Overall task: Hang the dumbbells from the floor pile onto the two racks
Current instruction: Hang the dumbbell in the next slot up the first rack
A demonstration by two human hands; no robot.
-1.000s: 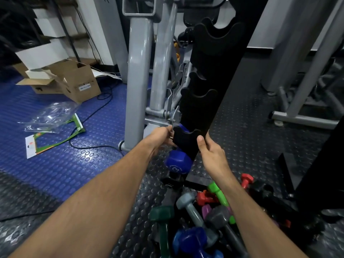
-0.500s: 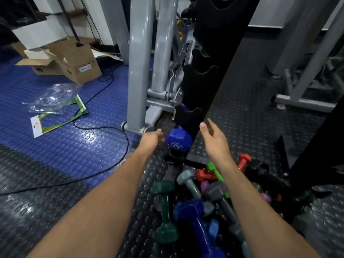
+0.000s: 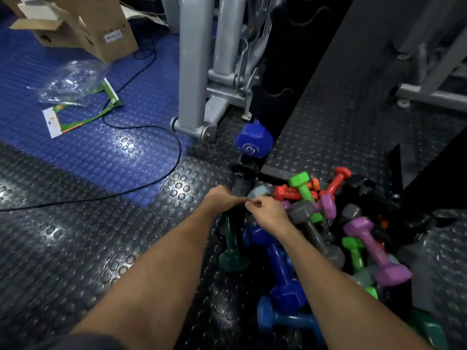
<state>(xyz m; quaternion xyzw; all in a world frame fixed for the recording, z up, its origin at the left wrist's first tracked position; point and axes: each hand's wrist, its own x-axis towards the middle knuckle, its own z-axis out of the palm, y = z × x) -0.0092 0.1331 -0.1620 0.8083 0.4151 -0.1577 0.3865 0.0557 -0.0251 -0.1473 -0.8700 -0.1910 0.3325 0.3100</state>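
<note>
Head cam, looking down at studded rubber floor. Far left top: cardboard box [image 3: 101,34] on the blue mat [image 3: 75,137], w/ a crumpled clear plastic bag [image 3: 73,84] and a green-edged card sheet [image 3: 83,114] just below it. Black cable [image 3: 141,183] loops across the blue mat onto the black floor. Centre top: grey machine frame [image 3: 192,72], its foot on the floor. Just right of it stands the black rack [image 3: 285,79], one blue dumbbell [image 3: 253,140] hanging on its lowest slot.

Below that, both forearms reach fwd and meet at the near edge of the dumbbell pile [image 3: 328,223]. Left hand [image 3: 222,199] is knuckles-up w/ fingers curled down over smth dark at the pile's edge; can't tell what, or whether it really grips. Right hand [image 3: 265,210] touches the left, fingers curled, fingertips by a pale grey dumbbell [image 3: 260,192]; grip on it can't be told either.

Right of the hands the pile lies on the floor: dark green dumbbell [image 3: 231,251], big blue one [image 3: 278,269], red [image 3: 288,193], bright green [image 3: 302,186], grey [image 3: 316,231], purple [image 3: 376,251]. Second rack's dark base [image 3: 429,178] sits far right, pile between the two racks
</note>
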